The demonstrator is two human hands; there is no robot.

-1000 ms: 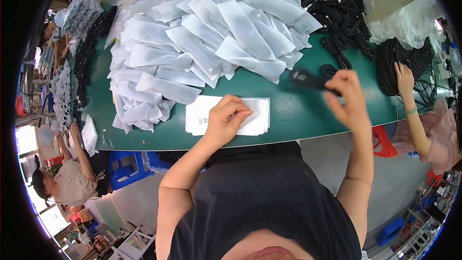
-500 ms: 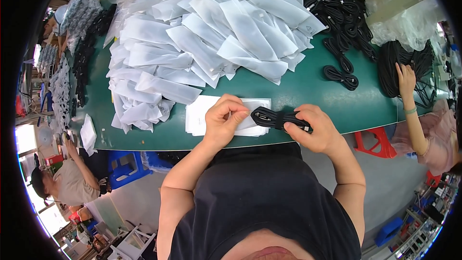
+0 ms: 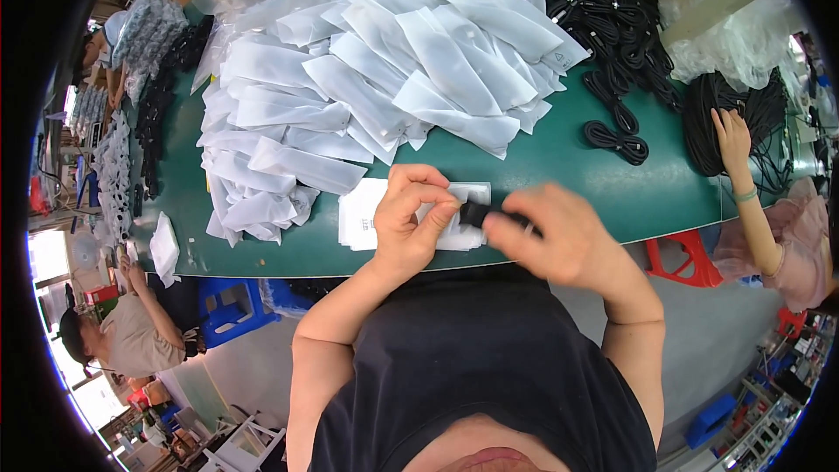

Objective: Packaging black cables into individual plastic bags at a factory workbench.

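Observation:
My left hand is closed in a pinch at the table's near edge, at the edge of a frosted white bag that its fingers mostly hide. Close beside those fingertips is a coiled black cable, its near end covered by my right hand. That hand is closed around the cable and smeared by motion. Beneath the hands lies a stack of flat white bags. Whether the cable's tip is inside the bag cannot be made out.
Filled white bags form a big heap across the green table. Black cable bundles lie at the right, with more piled behind. A person's hand rests on a large black cable coil at far right.
My right hand has shifted slightly left and turned over the cable, now covering more of it. The left hand stays in nearly the same place, fingertips a little further right.

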